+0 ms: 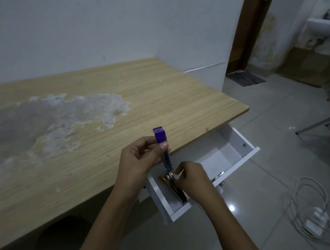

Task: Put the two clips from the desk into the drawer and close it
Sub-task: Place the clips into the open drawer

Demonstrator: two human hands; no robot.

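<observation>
My left hand [137, 159] holds a purple clip [161, 144] upright over the desk's front edge, its jaw end pointing up. My right hand [192, 180] is lowered into the open white drawer [234, 166] and grips a second clip [174, 187], dark with an orange tip, at the drawer's near end. The two clips touch or nearly touch where their lower ends meet. The rest of the drawer's white inside is bare.
The wooden desk [99, 139] has a large patch of worn, peeled surface on the left. White cables and a power adapter [315, 219] lie on the tiled floor to the right. A metal chair leg [319, 124] stands further right.
</observation>
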